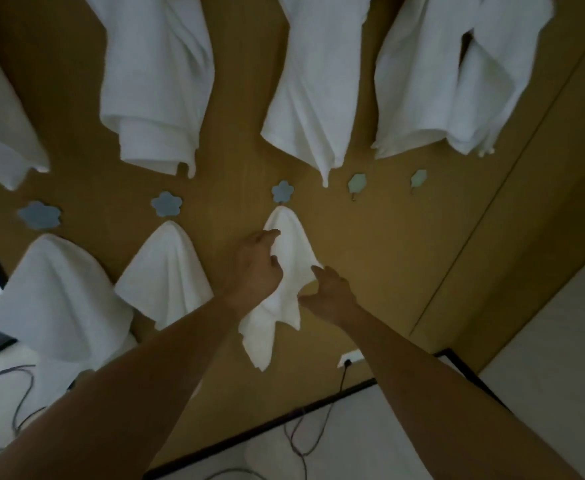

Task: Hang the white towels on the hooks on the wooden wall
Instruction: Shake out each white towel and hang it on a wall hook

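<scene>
A small white towel [286,258] hangs from a blue flower-shaped hook [283,191] on the wooden wall [388,237]. My left hand [254,268] lies against the towel's left side with fingers curled over its folds. My right hand [331,294] touches its lower right edge, fingers loosely bent. Two more towels [166,271] [59,299] hang from flower hooks [166,204] [39,214] to the left. Two hooks [357,183] [418,178] on the right carry nothing.
Several larger white towels [305,81] hang in the upper row. A wall socket [350,358] with a plugged cable [332,403] sits low on the wall. More cables lie on the pale floor [388,445], lower left and centre.
</scene>
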`<state>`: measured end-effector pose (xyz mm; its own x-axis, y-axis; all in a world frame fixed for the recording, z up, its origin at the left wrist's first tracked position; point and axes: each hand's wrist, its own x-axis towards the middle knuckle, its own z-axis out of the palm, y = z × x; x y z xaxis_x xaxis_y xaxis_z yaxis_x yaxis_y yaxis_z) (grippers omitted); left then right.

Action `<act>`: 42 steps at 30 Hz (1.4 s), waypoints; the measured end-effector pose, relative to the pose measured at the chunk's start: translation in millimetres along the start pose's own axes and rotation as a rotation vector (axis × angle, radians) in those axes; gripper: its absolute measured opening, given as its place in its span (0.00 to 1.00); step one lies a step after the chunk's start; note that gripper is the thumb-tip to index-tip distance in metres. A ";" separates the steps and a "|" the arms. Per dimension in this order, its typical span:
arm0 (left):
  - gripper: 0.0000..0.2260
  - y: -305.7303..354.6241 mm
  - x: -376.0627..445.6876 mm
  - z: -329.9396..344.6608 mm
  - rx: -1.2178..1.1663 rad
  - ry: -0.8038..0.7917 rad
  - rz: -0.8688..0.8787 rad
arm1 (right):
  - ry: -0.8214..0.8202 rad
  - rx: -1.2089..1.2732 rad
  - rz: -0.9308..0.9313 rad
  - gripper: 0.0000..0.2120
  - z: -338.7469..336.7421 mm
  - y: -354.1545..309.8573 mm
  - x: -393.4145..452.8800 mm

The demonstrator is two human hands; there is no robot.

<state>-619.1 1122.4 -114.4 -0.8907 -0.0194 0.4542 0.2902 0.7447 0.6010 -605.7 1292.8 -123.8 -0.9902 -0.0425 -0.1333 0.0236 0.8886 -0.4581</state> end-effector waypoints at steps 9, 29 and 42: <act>0.21 123.2 -63.2 40.1 -0.018 -0.323 0.338 | 0.186 -0.046 0.182 0.36 -45.2 84.6 -136.7; 0.23 593.5 -596.4 169.3 -0.232 -1.113 1.072 | 0.654 0.140 1.190 0.36 -49.6 394.6 -803.0; 0.23 758.8 -944.2 180.5 -0.297 -1.504 1.635 | 0.852 0.442 1.785 0.35 47.1 459.3 -1121.8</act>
<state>379.0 1826.2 -206.0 0.6065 0.7909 -0.0818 0.7264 -0.5093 0.4614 522.4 1727.0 -226.0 0.3765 0.8817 -0.2843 0.7484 -0.4703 -0.4677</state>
